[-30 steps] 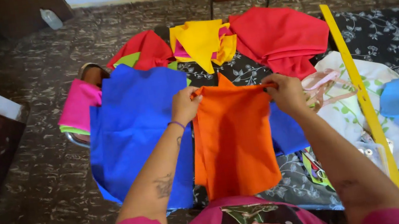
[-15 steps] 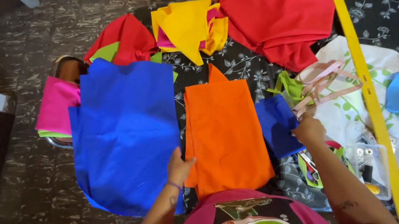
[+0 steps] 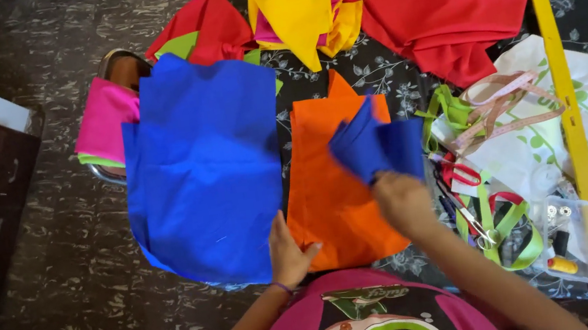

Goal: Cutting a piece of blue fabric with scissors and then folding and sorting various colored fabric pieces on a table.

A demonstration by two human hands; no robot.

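Our left hand (image 3: 290,254) rests flat, fingers spread, on the orange cloth (image 3: 328,191); our right hand (image 3: 402,199) grips a small blue piece (image 3: 375,142) above it.

My left hand (image 3: 290,254) lies flat, fingers spread, at the surface's near edge. My right hand (image 3: 402,199) is raised, its grip pinched closed.
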